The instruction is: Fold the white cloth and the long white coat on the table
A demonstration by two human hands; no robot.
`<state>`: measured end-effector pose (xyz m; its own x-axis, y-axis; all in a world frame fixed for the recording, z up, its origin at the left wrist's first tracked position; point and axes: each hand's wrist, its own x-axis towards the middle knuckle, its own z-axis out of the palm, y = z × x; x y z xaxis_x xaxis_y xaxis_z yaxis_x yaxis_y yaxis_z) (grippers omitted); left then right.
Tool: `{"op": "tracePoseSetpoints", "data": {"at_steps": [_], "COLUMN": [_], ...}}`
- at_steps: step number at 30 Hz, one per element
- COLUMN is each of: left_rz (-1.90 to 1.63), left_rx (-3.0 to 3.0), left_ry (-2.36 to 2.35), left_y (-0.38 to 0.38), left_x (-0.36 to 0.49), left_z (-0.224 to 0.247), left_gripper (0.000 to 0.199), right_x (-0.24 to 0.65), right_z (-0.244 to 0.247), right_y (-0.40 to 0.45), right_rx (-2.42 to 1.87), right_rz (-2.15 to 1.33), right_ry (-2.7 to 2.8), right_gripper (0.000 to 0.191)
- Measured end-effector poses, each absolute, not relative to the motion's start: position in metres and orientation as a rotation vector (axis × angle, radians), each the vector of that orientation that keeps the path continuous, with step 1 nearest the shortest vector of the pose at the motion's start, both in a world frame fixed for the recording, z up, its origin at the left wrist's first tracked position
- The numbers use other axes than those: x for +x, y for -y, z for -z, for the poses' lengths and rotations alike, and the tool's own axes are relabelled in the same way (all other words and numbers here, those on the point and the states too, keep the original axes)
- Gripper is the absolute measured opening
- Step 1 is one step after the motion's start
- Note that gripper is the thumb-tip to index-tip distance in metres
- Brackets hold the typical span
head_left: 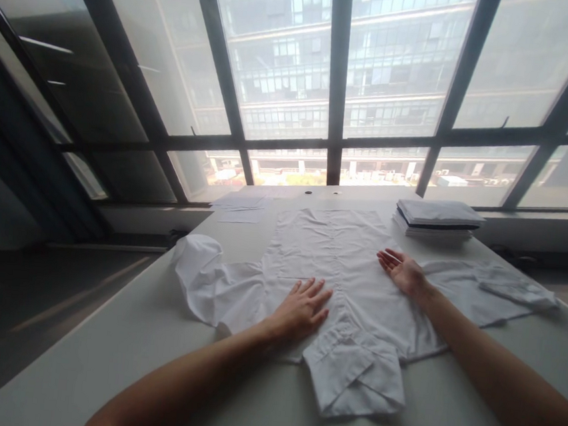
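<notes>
A white long-sleeved shirt (pixel 321 243) lies spread over a white table (pixel 158 375), its creased front facing up. One sleeve (pixel 207 279) stretches left in loose folds, and the other sleeve (pixel 487 293) reaches out to the right. Nearest me is a doubled-over piece of the same cloth (pixel 358 381), perhaps the collar or hood. My left hand (pixel 302 308) rests flat on the shirt with its fingers apart, left of the middle. At the shirt's right side, my right hand (pixel 403 271) is turned palm inward with fingers stretched out, holding nothing.
A stack of folded white cloth (pixel 439 218) with a dark layer in it stands at the back right of the table. Several white sheets (pixel 239 203) lie at the back left. Beyond the far edge rise large windows with dark frames (pixel 339 98).
</notes>
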<state>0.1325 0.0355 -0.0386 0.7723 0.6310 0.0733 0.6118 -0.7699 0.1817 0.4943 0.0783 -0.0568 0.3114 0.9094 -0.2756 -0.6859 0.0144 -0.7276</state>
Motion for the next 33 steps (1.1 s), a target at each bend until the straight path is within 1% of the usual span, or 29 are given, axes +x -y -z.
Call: {"op": "tracePoseSetpoints", "data": {"at_steps": [8,13,16,21,25,30,33], "left_rz": [-0.196,-0.207,-0.216,-0.219,-0.223,-0.226,-0.24], "left_rx": [2.817,2.832,2.836,2.843,2.855,2.864,2.87], "left_ry": [-0.998,-0.996,-0.988,-0.984,-0.964,-0.952,-0.947], "left_y": [-0.037,-0.037,-0.036,-0.038,-0.042,-0.044,-0.044], "left_x": [0.133,0.132,0.132,0.133,0.131,0.129,0.129], "left_z": [0.042,0.042,0.04,0.042,0.044,0.045,0.046], "left_gripper": [0.054,0.054,0.053,0.053,0.054,0.054,0.053], "right_x": [0.49,0.488,0.484,0.475,0.472,0.454,0.429], "right_z": [0.055,0.057,0.058,0.055,0.053,0.046,0.038], "right_y": [-0.075,-0.074,-0.072,-0.067,-0.064,-0.057,-0.045], "right_rx": [-0.917,-0.919,-0.928,-0.968,-0.987,-1.054,-0.946], "right_rz": [-1.242,-1.206,-1.171,-1.126,-1.096,-0.92,-0.991], "right_ry": [0.287,0.324,0.363,0.473,0.528,0.708,0.881], "right_gripper": [0.021,0.014,0.013,0.016,0.014,0.009,0.012]}}
